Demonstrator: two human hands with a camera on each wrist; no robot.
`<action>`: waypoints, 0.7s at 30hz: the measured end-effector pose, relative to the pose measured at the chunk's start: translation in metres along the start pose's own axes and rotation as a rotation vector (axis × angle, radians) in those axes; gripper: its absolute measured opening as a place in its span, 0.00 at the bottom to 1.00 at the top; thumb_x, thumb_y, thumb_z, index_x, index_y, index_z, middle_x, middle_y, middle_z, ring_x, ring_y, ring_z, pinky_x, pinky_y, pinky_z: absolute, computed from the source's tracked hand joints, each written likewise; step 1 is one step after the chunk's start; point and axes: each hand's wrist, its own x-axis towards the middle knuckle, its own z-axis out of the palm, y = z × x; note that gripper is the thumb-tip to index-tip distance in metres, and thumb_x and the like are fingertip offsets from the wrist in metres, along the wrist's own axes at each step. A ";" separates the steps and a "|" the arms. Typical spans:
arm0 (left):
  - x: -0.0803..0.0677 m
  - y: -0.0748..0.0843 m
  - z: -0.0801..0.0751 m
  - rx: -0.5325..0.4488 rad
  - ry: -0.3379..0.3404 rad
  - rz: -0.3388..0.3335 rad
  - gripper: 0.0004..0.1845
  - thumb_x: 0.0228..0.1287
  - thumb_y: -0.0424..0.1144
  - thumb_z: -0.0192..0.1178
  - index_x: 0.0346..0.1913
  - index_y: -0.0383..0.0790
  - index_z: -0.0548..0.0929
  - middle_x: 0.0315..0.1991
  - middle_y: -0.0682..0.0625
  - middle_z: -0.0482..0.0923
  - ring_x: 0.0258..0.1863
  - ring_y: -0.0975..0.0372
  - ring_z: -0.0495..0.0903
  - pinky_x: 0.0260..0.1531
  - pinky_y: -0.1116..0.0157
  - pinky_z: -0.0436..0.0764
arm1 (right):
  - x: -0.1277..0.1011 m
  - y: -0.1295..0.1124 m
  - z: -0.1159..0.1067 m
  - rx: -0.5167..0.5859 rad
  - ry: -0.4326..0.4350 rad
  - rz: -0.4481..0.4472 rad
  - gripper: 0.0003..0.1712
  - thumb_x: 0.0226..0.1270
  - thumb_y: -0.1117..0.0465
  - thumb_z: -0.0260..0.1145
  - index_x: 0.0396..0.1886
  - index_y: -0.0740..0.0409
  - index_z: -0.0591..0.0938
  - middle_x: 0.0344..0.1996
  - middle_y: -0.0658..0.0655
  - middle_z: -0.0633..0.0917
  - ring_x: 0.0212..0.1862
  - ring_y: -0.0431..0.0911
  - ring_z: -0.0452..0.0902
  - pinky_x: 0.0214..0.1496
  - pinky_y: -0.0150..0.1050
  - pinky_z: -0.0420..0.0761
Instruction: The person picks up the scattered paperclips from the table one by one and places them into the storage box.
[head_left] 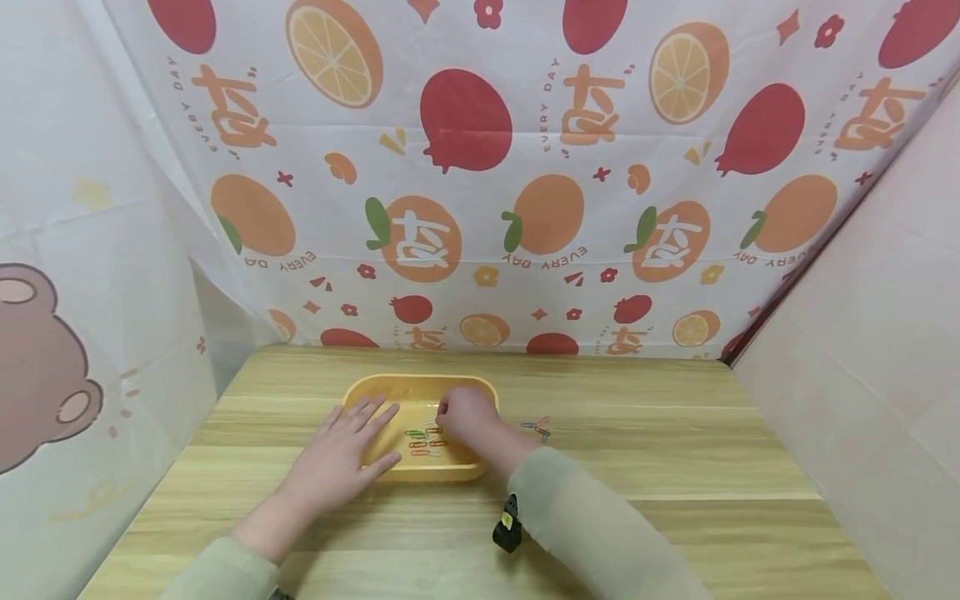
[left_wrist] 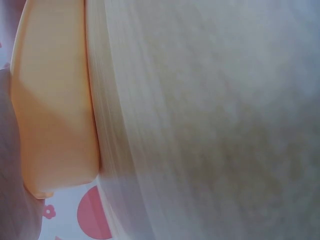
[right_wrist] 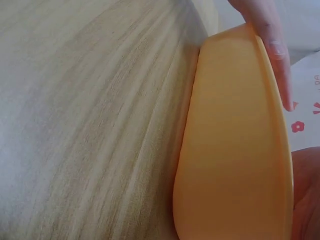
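A yellow plastic tray (head_left: 420,474) sits on the wooden table with several small coloured paper clips (head_left: 418,448) on its floor. Across its left rim lies my left hand (head_left: 341,454), fingers spread and straight, the thumb near the front rim. My right hand (head_left: 468,417) reaches over the right side into the tray, its fingers curled close beside the clips. Its fingertips are mostly hidden, so whether they pinch a clip is unclear. In both wrist views the tray's outer wall (left_wrist: 55,100) (right_wrist: 230,130) hides the clips.
Several loose paper clips (head_left: 542,428) lie on the wooden table (head_left: 660,483) to the right of the tray. A fruit-printed cloth (head_left: 480,233) hangs behind the table's far edge. Pale cloths hang at both sides. A black strap piece (head_left: 507,529) is at the right sleeve.
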 end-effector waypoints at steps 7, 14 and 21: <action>0.000 0.001 -0.001 0.001 -0.003 -0.002 0.40 0.68 0.67 0.52 0.76 0.51 0.63 0.76 0.44 0.58 0.75 0.46 0.54 0.73 0.41 0.49 | 0.001 -0.002 0.003 -0.096 -0.016 0.047 0.09 0.58 0.65 0.67 0.20 0.50 0.80 0.20 0.45 0.78 0.25 0.41 0.72 0.28 0.35 0.74; 0.000 0.001 0.001 -0.002 -0.008 -0.008 0.40 0.68 0.67 0.52 0.77 0.52 0.62 0.76 0.44 0.58 0.75 0.46 0.54 0.73 0.41 0.48 | 0.005 -0.003 0.008 -0.199 -0.036 0.079 0.08 0.60 0.66 0.65 0.23 0.51 0.79 0.23 0.47 0.78 0.27 0.43 0.73 0.31 0.36 0.76; -0.001 0.000 0.002 0.003 -0.001 -0.006 0.40 0.67 0.66 0.54 0.76 0.52 0.62 0.76 0.45 0.58 0.75 0.46 0.54 0.73 0.41 0.49 | 0.006 -0.002 0.011 -0.259 -0.044 0.049 0.07 0.62 0.64 0.64 0.25 0.52 0.79 0.24 0.48 0.78 0.28 0.43 0.73 0.34 0.36 0.77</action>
